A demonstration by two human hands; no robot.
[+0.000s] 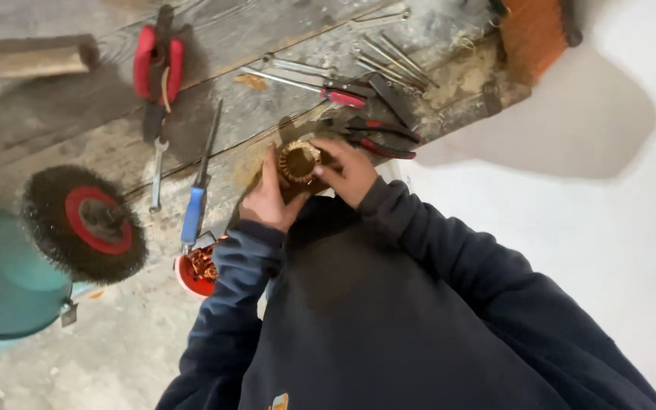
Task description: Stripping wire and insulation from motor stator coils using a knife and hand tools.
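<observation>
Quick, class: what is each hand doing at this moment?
Left hand: closed around the round copper-wound part, gripping its side.
Right hand: closed on the same part, fingers over its top edge.

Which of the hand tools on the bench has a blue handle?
The screwdriver left of the left hand; the other handled tools have red or dark grips.
</observation>
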